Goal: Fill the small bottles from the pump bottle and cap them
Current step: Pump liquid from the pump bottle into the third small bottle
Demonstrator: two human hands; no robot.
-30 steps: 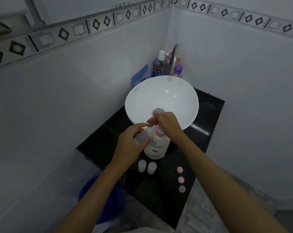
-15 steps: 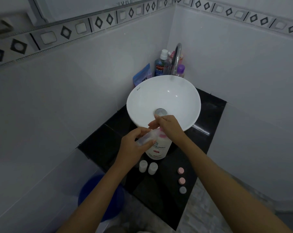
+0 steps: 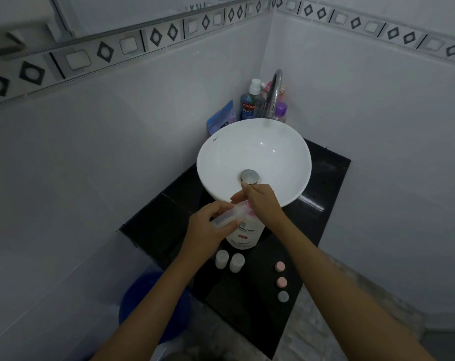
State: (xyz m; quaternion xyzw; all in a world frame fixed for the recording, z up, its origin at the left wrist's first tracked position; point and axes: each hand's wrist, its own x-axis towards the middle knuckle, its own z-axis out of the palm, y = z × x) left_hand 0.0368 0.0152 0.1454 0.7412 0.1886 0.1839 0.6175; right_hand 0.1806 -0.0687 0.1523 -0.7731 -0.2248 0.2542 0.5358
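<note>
A white pump bottle [image 3: 244, 234] with a pink pump head stands on the black counter [image 3: 322, 199] in front of the basin. My right hand [image 3: 262, 201] rests on top of its pump head. My left hand [image 3: 208, 227] holds a small clear bottle [image 3: 227, 216] tilted, its mouth at the pump's spout. Two more small white bottles [image 3: 229, 261] stand upright just in front of the pump bottle. Three loose caps, two pink [image 3: 280, 274] and one grey [image 3: 283, 296], lie in a row to the right.
A white round basin [image 3: 247, 149] sits behind the pump bottle with a chrome tap [image 3: 274, 92]. Mouthwash and other toiletries [image 3: 249, 101] crowd the corner behind it. A blue bucket [image 3: 153, 306] stands on the floor at lower left. Tiled walls close in on both sides.
The small bottle in my left hand has tipped further and moved closer under the pump spout. My right hand stays on the pump head.
</note>
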